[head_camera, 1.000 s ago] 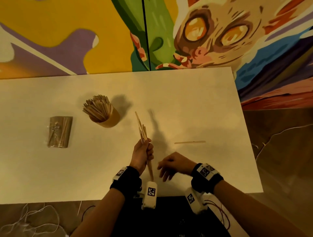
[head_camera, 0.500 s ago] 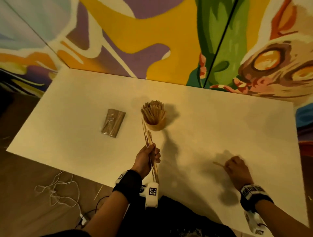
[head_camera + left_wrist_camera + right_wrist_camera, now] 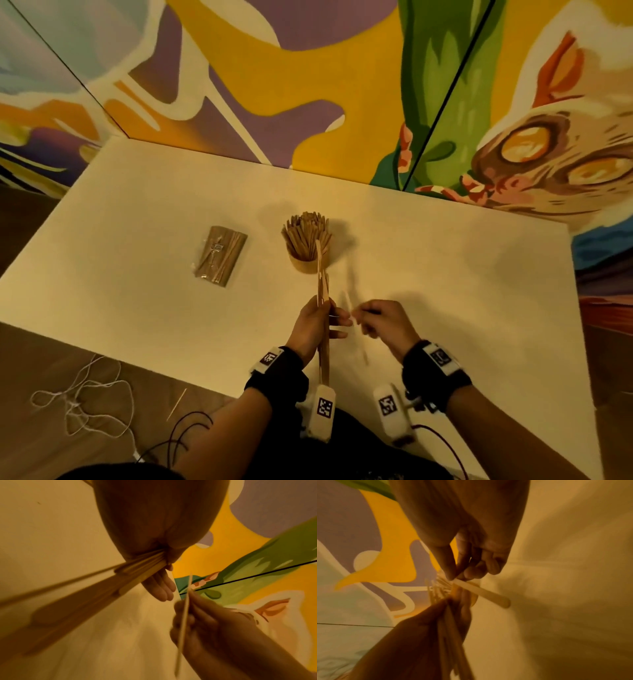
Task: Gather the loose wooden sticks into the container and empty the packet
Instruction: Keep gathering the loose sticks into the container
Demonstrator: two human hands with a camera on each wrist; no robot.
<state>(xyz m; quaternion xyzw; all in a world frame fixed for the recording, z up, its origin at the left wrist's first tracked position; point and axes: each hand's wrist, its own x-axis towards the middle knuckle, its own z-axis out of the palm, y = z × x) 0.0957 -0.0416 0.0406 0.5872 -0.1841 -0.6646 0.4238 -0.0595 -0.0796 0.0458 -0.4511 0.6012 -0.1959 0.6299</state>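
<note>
My left hand grips a bundle of wooden sticks upright over the table's near middle; the bundle runs through the fist, while the outer fingers stick out straight. Just to its right, my right hand pinches a single stick, also seen from the left wrist as a thin stick close to the left fingers. Behind the bundle stands a round container full of sticks. A clear packet of sticks lies flat to the container's left.
The white table meets a painted wall at the back. On the floor at the left lie a white cord, a dark cable and one stray stick.
My right hand picked up the lone stick from the table's right side and brought it left, next to the left hand. The left hand kept its bundle. The head view swung left.
</note>
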